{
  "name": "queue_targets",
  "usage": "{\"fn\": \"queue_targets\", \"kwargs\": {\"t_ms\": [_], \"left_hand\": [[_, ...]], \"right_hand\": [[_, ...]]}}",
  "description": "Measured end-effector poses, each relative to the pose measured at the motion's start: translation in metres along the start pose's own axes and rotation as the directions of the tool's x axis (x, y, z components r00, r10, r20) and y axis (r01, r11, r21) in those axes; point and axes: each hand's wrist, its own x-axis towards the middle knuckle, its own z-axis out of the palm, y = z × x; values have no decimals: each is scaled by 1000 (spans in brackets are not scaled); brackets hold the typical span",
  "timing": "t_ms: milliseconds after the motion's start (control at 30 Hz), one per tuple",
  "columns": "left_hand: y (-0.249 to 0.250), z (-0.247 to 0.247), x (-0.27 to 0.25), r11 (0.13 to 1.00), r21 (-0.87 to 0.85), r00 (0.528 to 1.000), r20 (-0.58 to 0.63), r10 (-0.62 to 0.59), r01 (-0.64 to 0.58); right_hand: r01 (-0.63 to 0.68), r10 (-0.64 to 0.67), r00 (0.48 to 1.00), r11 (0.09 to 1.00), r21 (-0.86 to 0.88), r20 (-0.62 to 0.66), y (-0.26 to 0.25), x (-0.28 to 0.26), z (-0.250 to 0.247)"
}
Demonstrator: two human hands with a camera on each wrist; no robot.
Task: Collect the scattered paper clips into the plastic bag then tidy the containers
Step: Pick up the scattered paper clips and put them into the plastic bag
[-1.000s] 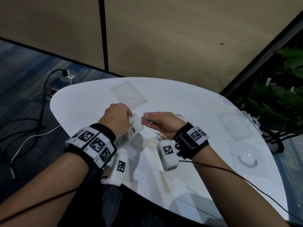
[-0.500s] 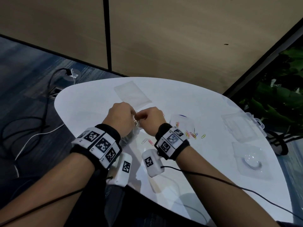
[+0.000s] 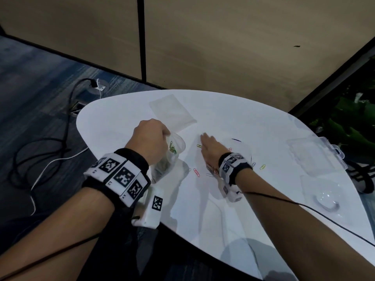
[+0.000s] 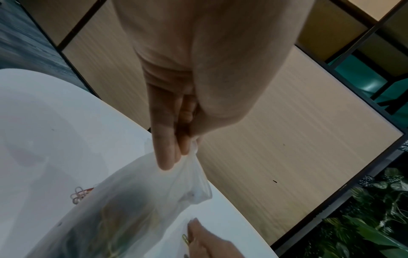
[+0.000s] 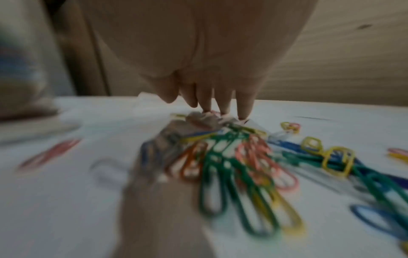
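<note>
Meanwhile left hand (image 3: 149, 138) pinches plastic bag (image 3: 176, 147) rim (green clips inside); right hand (image 3: 211, 151) flat, fingers straight over paper clips (image 5: 238, 157), table (image 3: 125, 110) middle.

Plastic bag (image 3: 172, 153) left of paper clips (image 3: 213, 171) on table (image 3: 203, 209).

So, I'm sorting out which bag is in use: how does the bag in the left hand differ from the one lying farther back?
The held bag is pinched up by the left hand, bulging, with paper clips inside. The far bag lies flat, untouched on the table, with no clips visible inside. Both are clear plastic.
</note>
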Motion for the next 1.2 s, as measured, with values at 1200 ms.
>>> {"fn": "queue_targets", "kwargs": {"t_ms": [1200], "left_hand": [[17,21,-6,995,77,997,32,64,-67]], "right_hand": [[152,49,971,626,765,-233,-79,-70,-26]]}}
